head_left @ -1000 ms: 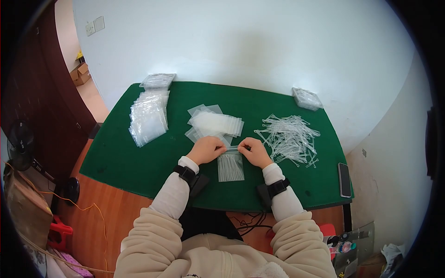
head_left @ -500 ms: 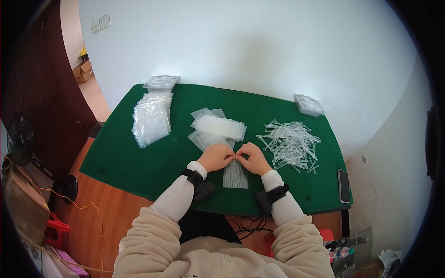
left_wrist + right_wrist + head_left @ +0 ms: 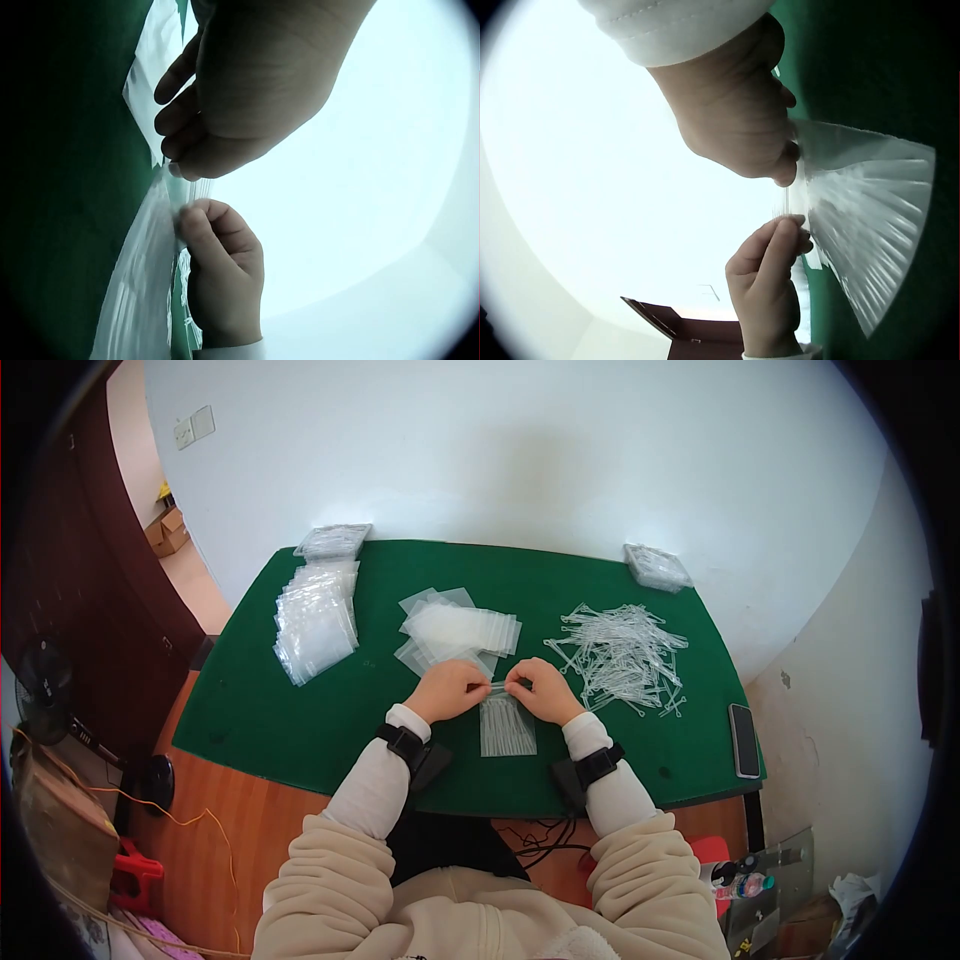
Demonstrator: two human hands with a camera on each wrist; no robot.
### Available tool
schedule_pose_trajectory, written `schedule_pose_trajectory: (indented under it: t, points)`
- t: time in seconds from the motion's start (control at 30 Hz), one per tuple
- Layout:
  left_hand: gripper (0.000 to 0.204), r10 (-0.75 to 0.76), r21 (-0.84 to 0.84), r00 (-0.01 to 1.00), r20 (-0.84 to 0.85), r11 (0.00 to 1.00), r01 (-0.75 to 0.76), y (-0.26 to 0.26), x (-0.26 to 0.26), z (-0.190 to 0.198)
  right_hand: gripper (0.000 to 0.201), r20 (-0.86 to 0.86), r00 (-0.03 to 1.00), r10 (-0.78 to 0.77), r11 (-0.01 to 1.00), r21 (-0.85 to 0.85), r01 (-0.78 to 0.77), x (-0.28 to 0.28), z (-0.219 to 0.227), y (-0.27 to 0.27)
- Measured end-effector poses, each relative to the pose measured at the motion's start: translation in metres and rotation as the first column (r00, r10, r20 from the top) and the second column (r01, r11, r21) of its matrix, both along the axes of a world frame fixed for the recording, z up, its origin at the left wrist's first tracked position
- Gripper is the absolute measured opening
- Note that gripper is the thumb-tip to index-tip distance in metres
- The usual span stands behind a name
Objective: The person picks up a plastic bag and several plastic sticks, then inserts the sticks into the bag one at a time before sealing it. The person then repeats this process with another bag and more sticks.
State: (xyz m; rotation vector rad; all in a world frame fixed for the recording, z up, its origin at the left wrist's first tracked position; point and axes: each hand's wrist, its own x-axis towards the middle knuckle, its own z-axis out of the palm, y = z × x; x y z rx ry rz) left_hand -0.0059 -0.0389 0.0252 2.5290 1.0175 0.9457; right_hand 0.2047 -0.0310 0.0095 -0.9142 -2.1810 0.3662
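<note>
A small clear zip bag [image 3: 508,732] lies near the front of the green table, with several thin clear plastic sticks fanned out inside it. My left hand [image 3: 447,691] pinches its top strip near the left end, thumb against fingers. Close beside it, my right hand [image 3: 546,693] pinches the same strip toward the right. In the right wrist view the bag [image 3: 870,217] spreads away from both hands, the sticks showing as ridges through the film. The left wrist view shows the bag [image 3: 139,285] edge-on below the fingertips, which partly hide the strip.
Flat clear bags [image 3: 460,628] overlap just beyond my hands. To the right is a heap of clear sticks with looped ends [image 3: 625,660], and a phone [image 3: 743,740] lies at the right edge. More bags [image 3: 315,630] fan out at left; packed bundles [image 3: 335,541] [image 3: 657,568] stand by the wall.
From near the bag's top corners, my hands came together at the middle of the strip. Now they are slightly apart again, both still pinching it.
</note>
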Motion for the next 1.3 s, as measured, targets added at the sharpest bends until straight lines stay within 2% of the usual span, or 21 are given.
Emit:
schedule_pose_trajectory:
  t: [0.13, 0.23, 0.4, 0.5, 0.53, 0.8, 1.07, 1.2, 1.3]
  points:
    - [0.018, 0.033, -0.016, 0.999, 0.011, 0.999, -0.033, 0.000, -0.005, 0.005, 0.008, 0.002, 1.000, -0.023, 1.000, -0.013, 0.023, 0.001, -0.001, 0.001]
    - [0.020, 0.152, -0.032, 0.988, -0.012, 0.988, -0.152, -0.001, -0.007, 0.010, 0.009, -0.020, 0.996, -0.090, 0.995, -0.053, 0.089, 0.004, -0.004, 0.004]
    - [0.022, 0.089, -0.098, 0.988, 0.127, 0.992, -0.076, -0.011, 0.008, 0.011, 0.009, -0.051, 0.998, 0.029, 0.999, 0.016, -0.029, -0.005, -0.003, 0.000]
    - [0.019, -0.017, -0.037, 0.999, -0.033, 0.999, 0.016, -0.004, 0.009, 0.003, 0.007, -0.072, 0.996, 0.051, 0.999, -0.002, -0.051, -0.008, -0.001, -0.003]
    - [0.019, -0.021, -0.036, 0.999, -0.037, 0.999, 0.019, -0.002, 0.009, 0.002, 0.007, -0.075, 0.996, 0.047, 0.999, 0.000, -0.047, -0.007, 0.000, -0.002]
    - [0.023, 0.032, -0.019, 0.999, -0.027, 0.999, -0.032, 0.001, 0.002, -0.004, 0.010, -0.045, 0.998, 0.037, 0.998, -0.044, -0.039, 0.001, -0.004, 0.004]
    - [0.023, 0.056, -0.036, 0.998, -0.011, 0.998, -0.056, 0.000, 0.000, -0.001, 0.007, -0.122, 0.992, -0.024, 0.995, -0.094, 0.012, 0.002, -0.008, 0.006]
    - [0.022, 0.054, -0.059, 0.997, -0.049, 0.997, -0.057, -0.001, 0.002, -0.001, 0.007, -0.222, 0.974, -0.038, 0.982, -0.191, -0.006, -0.005, -0.004, 0.000]
    - [0.018, 0.042, -0.036, 0.999, 0.011, 0.998, -0.042, -0.003, 0.009, -0.001, 0.007, -0.243, 0.970, -0.005, 0.972, -0.230, -0.053, -0.009, 0.000, -0.004]
